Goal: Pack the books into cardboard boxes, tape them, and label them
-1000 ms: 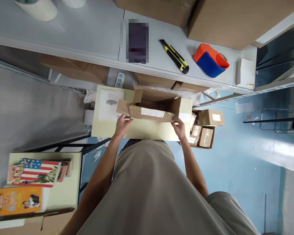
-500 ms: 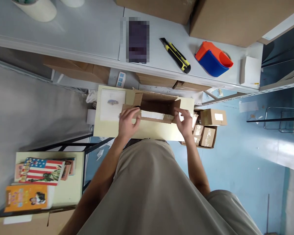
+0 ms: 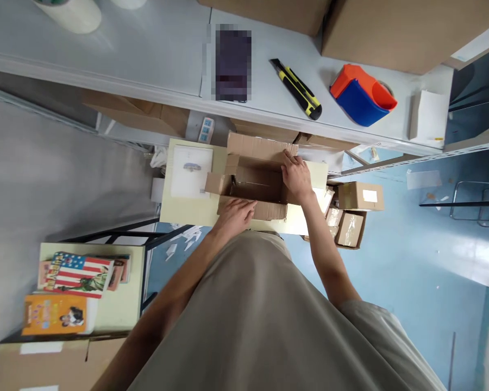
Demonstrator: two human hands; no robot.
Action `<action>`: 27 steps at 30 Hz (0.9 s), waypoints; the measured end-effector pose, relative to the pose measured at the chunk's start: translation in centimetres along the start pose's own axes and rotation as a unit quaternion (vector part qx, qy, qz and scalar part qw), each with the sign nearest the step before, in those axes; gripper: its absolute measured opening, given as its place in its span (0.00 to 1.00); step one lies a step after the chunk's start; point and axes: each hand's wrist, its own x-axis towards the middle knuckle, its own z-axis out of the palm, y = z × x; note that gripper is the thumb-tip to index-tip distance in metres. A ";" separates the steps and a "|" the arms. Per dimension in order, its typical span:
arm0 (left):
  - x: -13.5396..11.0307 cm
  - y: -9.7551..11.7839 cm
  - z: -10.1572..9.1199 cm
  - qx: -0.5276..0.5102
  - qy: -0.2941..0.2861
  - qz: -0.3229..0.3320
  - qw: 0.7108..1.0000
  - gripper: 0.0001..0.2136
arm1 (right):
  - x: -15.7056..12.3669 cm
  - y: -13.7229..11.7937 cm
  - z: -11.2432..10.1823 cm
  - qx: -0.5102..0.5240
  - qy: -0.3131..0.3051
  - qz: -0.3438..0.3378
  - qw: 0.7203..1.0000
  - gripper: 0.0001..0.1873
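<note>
An open cardboard box point(image 3: 256, 184) stands on a pale yellow board, its flaps spread outward. My left hand point(image 3: 235, 216) lies along the near flap, fingers stretched out flat and touching its edge. At the far right corner, my right hand point(image 3: 297, 175) rests on the far flap point(image 3: 261, 145) with its fingers extended, palm down. The left side flap point(image 3: 218, 183) sticks out to the side. Both thumbs are largely hidden. The inside of the box is shadowed.
A grey shelf point(image 3: 158, 60) beyond the board holds a utility knife point(image 3: 296, 89), an orange and blue tape dispenser point(image 3: 362, 95) and a pixelated dark object point(image 3: 233, 65). A printed sheet point(image 3: 192, 171) lies left. Small boxes point(image 3: 352, 225) stand right; books point(image 3: 79, 274) lie lower left.
The near and far flaps have swung outward. My left hand has moved right onto the near flap, and my right hand has moved up to the far flap.
</note>
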 end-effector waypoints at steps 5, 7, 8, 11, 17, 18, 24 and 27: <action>1.6 -0.1 2.0 0.035 -0.052 -0.055 0.997 0.23 | 1.0 -0.3 0.9 -0.058 -0.045 0.024 0.997 0.31; 2.4 0.1 2.7 0.065 -0.059 -0.074 0.993 0.18 | 1.2 -0.4 0.9 -0.067 -0.064 0.030 0.995 0.31; 2.7 0.2 3.0 0.077 -0.059 -0.085 0.992 0.15 | 1.4 -0.4 0.9 -0.070 -0.073 0.032 0.994 0.30; 3.0 0.3 3.5 0.071 -0.051 -0.112 0.990 0.12 | 1.7 -0.4 0.5 -0.073 -0.096 0.038 0.992 0.30; 4.0 -1.3 1.9 -0.143 -0.045 -0.115 0.982 0.12 | 2.1 -0.3 1.1 -0.034 -0.083 0.034 0.995 0.28; 4.6 -1.6 1.4 -0.156 -0.030 -0.102 0.982 0.14 | 2.0 -0.3 1.3 -0.020 -0.072 0.032 0.997 0.28; 6.6 -3.4 -1.4 -0.052 0.110 -0.029 0.992 0.22 | 0.1 -1.0 2.4 0.029 -0.012 0.039 0.999 0.34; 5.4 -5.6 -2.5 -0.030 0.150 -0.048 0.987 0.24 | -2.4 -2.0 2.5 0.027 -0.006 0.048 0.998 0.41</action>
